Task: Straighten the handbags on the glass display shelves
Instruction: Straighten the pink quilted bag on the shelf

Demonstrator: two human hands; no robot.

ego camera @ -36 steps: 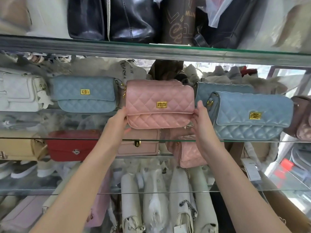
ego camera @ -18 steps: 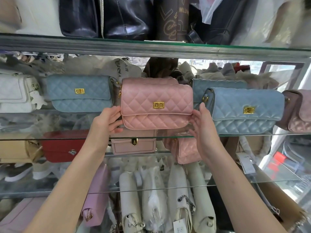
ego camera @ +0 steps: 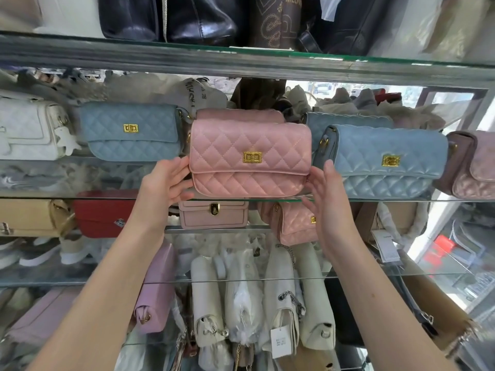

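On glass shelf (ego camera: 267,200), pink handbag (ego camera: 250,145) between left hand (ego camera: 166,183), right hand (ego camera: 325,194); grips wide.

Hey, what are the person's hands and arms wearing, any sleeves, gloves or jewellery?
The left hand and right hand are bare: no gloves, no rings visible. Both forearms are uncovered as far as the frame shows, with no sleeve, watch or bracelet.

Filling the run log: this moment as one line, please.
pink quilted handbag upright on glass shelf | left hand touches its left end | right hand, fingers straight, at its right end
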